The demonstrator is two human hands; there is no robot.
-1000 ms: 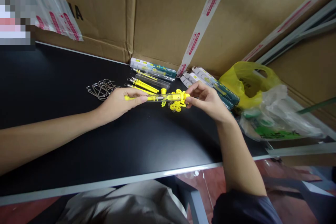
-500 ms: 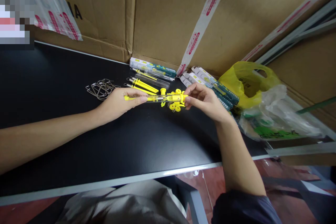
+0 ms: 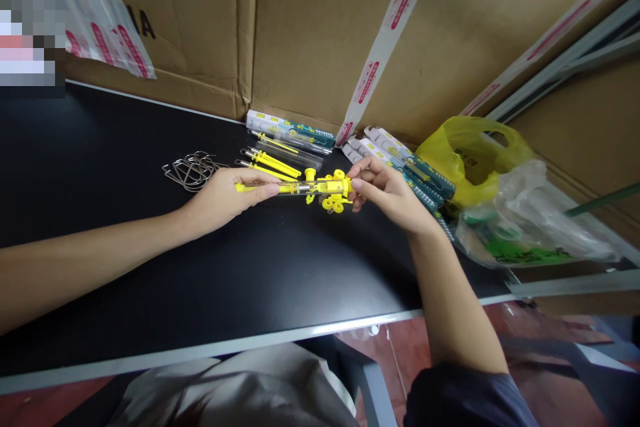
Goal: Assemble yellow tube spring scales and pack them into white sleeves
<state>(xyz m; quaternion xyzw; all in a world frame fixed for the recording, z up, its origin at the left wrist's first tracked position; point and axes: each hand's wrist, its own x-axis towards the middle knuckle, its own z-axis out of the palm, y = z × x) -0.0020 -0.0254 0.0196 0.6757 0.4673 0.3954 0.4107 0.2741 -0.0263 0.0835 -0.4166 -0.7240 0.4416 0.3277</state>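
A clear tubular spring scale (image 3: 295, 188) with yellow inner parts lies level between my two hands, above the table. My left hand (image 3: 225, 195) is closed round its left end, thumb along the tube. At the other end, my right hand (image 3: 383, 188) pinches the yellow end cap (image 3: 346, 187) between thumb and fingers. Just behind the tube are loose yellow caps (image 3: 334, 204), partly hidden by it. Yellow inner rods (image 3: 275, 163) with metal ends and clear tubes (image 3: 290, 151) lie farther back. To the left sits a tangle of metal hooks (image 3: 193, 170).
Printed boxes (image 3: 290, 125) lie at the back, with more boxes (image 3: 410, 163) behind my right hand. A yellow plastic bag (image 3: 470, 153) and a clear bag (image 3: 535, 220) stand at the right. Large cardboard cartons (image 3: 310, 33) wall the back of the black table (image 3: 280, 280).
My right fingers have shifted slightly to the left, closer against the end cap. The left hand keeps its hold, and the tube stays almost in place.
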